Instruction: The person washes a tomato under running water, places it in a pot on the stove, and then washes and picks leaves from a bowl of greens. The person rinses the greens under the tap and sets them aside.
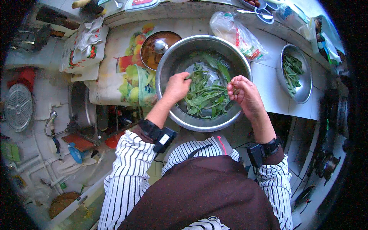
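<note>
A large stainless steel basin stands before me, holding a heap of long green leaves in what looks like water. Over its left side, my left hand has its fingertips closed on a bit of the greens at the heap's edge. At the right side of the basin, my right hand pinches a small, dark brownish-green piece between thumb and fingers. One long leaf reaches up to the right fingertips; whether they grip it is unclear.
A smaller metal bowl with green leaves rests on the right counter. Behind the basin lie a plastic bag and a glass lid. Left are a carton, a sink and a faucet.
</note>
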